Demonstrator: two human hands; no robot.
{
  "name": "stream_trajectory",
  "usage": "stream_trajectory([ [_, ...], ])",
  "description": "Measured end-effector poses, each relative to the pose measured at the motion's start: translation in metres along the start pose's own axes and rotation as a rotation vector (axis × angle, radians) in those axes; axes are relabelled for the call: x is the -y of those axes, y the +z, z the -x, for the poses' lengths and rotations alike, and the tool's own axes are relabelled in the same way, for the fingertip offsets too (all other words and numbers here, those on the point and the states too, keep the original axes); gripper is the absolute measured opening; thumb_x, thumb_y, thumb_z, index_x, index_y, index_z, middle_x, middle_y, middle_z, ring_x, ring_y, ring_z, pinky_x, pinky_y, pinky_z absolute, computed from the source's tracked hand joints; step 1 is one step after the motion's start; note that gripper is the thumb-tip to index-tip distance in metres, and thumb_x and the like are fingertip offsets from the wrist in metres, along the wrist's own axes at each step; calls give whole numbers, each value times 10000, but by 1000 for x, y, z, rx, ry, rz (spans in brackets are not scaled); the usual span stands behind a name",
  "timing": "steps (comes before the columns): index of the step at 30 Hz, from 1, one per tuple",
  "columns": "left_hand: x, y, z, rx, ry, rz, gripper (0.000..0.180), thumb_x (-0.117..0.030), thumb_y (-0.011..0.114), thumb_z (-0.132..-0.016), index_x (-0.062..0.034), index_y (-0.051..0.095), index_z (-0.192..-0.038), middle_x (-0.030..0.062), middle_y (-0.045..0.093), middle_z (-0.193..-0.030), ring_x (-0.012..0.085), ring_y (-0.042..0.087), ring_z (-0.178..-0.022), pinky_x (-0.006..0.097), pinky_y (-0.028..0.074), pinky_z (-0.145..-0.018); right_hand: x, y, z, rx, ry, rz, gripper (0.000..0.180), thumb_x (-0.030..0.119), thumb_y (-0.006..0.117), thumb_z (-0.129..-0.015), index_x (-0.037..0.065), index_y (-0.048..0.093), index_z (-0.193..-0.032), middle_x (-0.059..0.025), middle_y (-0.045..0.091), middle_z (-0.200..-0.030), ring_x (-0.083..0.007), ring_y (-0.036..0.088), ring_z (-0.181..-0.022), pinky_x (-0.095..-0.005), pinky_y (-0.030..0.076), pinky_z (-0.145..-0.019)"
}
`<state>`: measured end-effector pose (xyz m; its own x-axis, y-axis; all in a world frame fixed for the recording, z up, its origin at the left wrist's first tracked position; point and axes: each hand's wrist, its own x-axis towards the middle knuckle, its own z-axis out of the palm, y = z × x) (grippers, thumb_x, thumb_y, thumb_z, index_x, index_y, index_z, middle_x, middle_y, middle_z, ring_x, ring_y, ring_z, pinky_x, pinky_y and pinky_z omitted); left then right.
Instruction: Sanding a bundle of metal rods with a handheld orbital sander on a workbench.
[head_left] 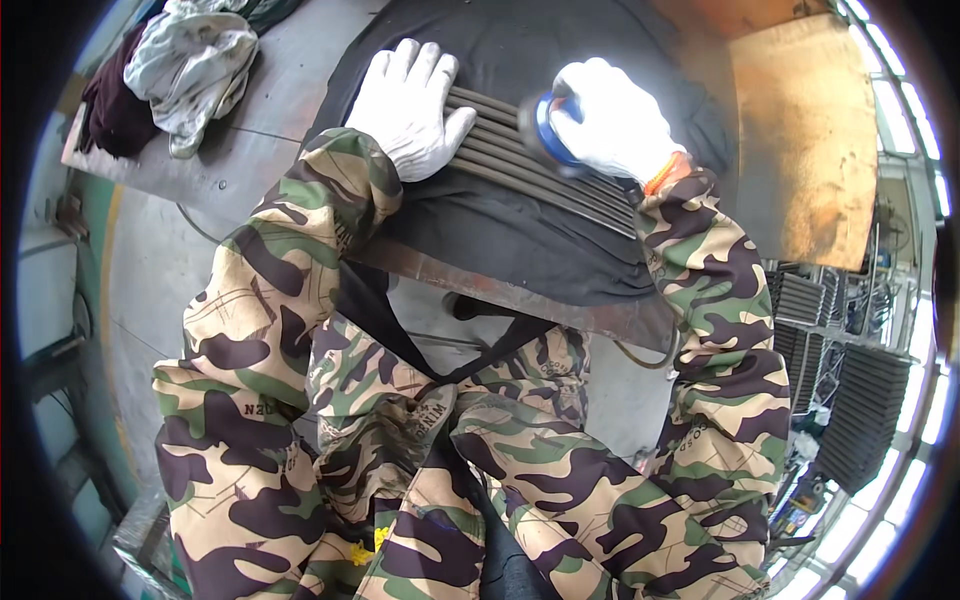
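Jacket [430,530] near bare table edge [440,272]; right fingers [580,80] grip tool [547,128], perhaps grinder.

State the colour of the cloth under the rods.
The cloth is black, shading to very dark grey; the head view shows it best.

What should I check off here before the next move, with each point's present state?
1. Left gloved hand set on the work: ok, palm down at the left end of the dark metal rods.
2. Right gloved hand gripping the blue round tool: ok, fingers curled around it.
3. Left hand apart from the tool: ok, bare rod shows between them.
4. Tool touching the rods: cannot tell, it is blurred.
5. Rods side by side: ok where visible.
6. Black cloth lying smooth: not ok, it is creased near the front edge.
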<state>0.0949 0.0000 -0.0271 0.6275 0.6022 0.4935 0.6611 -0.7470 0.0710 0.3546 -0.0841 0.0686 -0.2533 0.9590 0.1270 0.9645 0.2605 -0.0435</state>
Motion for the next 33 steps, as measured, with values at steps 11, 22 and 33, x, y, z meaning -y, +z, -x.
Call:
stream_trajectory([
  [11, -6, 23, -12, 6, -102, -53, 639, -468, 605, -1043, 6, 608, -1472, 238, 608, -1531, 416, 501, -1465, 514, 348, -1226, 7, 2, 5, 7, 16, -23, 226, 299, 715, -943, 137, 718, -1101, -144, 694, -1067, -369, 716, -1010, -487, 596, -885],
  [22, -4, 14, 1, 2, -103, -71, 624, -435, 631, -1028, 20, 610, -1455, 232, 622, -1499, 404, 515, -1428, 507, 370, -1197, 5, 6, 6, 19, 40, -33, 211, 292, 721, -936, 158, 717, -1099, -131, 695, -1060, -362, 711, -1017, -486, 593, -895],
  [33, -1, 13, -10, -64, -40, -79, 619, -444, 651, -1008, 15, 620, -1423, 243, 622, -1466, 411, 540, -1353, 514, 412, -1124, -6, -4, 19, 23, 103, 23, 214, 297, 708, -958, 141, 707, -1103, -130, 690, -1099, -367, 697, -1039, -473, 586, -919],
])
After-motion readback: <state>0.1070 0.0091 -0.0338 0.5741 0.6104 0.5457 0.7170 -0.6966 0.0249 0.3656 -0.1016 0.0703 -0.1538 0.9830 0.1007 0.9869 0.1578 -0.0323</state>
